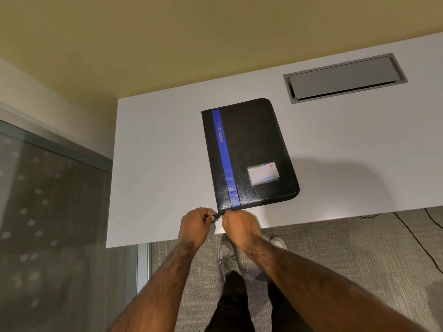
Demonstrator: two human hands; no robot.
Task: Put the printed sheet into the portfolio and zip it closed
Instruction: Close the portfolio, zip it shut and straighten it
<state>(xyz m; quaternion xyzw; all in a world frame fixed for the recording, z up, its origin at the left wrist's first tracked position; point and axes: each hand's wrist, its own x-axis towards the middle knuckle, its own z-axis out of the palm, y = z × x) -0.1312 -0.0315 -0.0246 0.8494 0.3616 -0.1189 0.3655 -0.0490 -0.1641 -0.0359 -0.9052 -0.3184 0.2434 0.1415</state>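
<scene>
A black portfolio [254, 149] with a blue stripe and a small card window lies closed and flat on the white table [153, 164], its near edge close to the table's front. Both hands meet at its near left corner. My left hand [195, 226] pinches a small black zipper pull [217, 217] with curled fingers. My right hand [241, 227] is curled against the same corner, its fingertips pinching at the portfolio's edge beside the pull. No printed sheet is in sight.
A grey metal cable hatch [345, 77] is set into the table at the back right. A glass panel [48, 212] stands to the left. Carpet, my shoes [227, 255] and thin black cables [412, 236] lie below the table's front edge.
</scene>
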